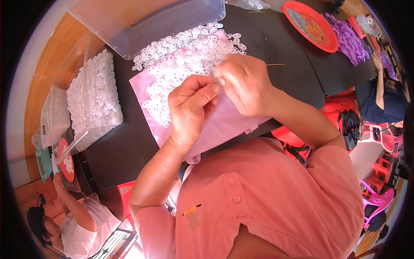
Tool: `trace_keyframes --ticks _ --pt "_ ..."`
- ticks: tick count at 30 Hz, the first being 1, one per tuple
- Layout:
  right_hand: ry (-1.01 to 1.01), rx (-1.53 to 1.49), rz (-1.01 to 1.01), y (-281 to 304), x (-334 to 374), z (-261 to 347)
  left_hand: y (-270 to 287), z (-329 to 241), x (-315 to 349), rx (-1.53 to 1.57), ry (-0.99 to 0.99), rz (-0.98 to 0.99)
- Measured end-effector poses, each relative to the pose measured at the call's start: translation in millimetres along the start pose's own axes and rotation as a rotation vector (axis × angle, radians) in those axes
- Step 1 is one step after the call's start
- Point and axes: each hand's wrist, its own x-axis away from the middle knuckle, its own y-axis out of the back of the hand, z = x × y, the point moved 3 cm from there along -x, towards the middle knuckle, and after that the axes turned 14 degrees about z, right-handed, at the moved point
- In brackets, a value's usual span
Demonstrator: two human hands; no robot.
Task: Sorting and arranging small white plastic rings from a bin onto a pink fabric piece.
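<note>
My left hand (190, 101) and my right hand (248, 84) meet over a pink cloth bag (228, 118) lying flat on the dark table. Thumb and fingers of each are pinched together, and the fingertips touch. Whatever small thing is between them is mostly hidden; only a pale speck shows. Just beyond the knuckles spreads a loose heap of small white plastic pieces (172, 69), oval with holes in them. Part of the heap rests on the bag, and more pieces spill onto the table behind it.
A clear plastic bin (172, 21) stands behind the heap. To the left, a clear container holds packed white pieces (95, 95). At far right are an orange-red plate (323, 43) and purple strips (349, 41). Other people (82, 216) sit at both sides.
</note>
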Motion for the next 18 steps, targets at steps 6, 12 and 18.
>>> trace_keyframes --ticks 6,12,18 --pt "0.061 -0.023 -0.015 3 1 1 8 -2 -4 0.018 -0.033 -0.008" --pt "-0.016 -0.125 0.015 8 -1 -13 7 -2 -4 -0.011 0.002 -0.013" --pt "0.062 -0.143 0.096 9 0 -15 6 -2 -6 -0.072 0.012 -0.007"
